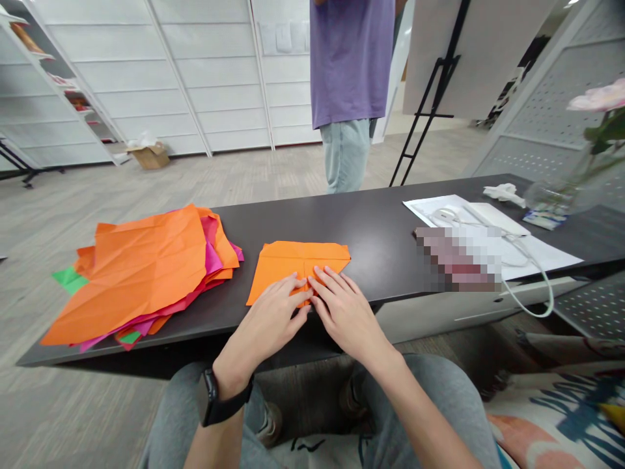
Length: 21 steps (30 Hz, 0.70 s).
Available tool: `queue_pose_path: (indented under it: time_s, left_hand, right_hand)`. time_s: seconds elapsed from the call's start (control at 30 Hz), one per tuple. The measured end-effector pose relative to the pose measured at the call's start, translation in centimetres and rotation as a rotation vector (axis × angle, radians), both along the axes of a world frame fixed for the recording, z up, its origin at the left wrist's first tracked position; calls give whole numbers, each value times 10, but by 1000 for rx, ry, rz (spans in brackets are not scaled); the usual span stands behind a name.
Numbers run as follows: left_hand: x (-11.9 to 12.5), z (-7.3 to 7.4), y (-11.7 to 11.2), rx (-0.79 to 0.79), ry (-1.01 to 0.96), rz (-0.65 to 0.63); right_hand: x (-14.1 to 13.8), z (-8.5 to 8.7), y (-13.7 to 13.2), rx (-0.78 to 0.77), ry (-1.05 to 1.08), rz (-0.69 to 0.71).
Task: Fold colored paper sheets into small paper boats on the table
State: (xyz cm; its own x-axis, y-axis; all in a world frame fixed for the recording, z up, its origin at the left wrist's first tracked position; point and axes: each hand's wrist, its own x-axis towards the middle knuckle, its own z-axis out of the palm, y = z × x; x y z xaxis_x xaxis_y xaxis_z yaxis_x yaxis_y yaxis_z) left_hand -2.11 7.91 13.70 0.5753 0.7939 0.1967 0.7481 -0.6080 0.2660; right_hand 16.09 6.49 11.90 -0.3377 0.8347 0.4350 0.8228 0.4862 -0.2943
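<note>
A folded sheet of orange paper (pixel 293 251) lies on the dark tabletop in front of me, with creases along its far edge and down its middle. My left hand (pixel 276 316) holds its near left part, fingertips bent onto the middle crease and thumb by the near edge. From the other side my right hand (pixel 344 309) holds the paper too, its fingers on top and its thumb close to my left one. The two hands almost meet at the crease and hide the paper's near middle. A black watch (pixel 222 397) is on my left wrist.
A loose pile of creased coloured paper (pixel 146 260) covers the table's left end. On the right are white sheets (pixel 547 251) with a white cable (pixel 527 244), a blurred-out object (pixel 459 257), a crumpled tissue (pixel 505 193) and a glass vase (pixel 549 198). A person (pixel 349 78) stands beyond the table.
</note>
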Motion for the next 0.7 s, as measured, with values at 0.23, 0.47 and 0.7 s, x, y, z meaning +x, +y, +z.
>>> queue_pose_path:
  time_s: [0.23,0.47,0.7]
  left_hand:
    - [-18,6,-3,-108,-13,-44]
    - [-50,11,-2,-102,-18,-12]
    - [-47,20,-1,-99,-198,132]
  right_hand:
    - [11,8,0,-44,-106,-9]
    - [19,4,3,-111,-114,60]
    - [22,7,2,-161,-96,97]
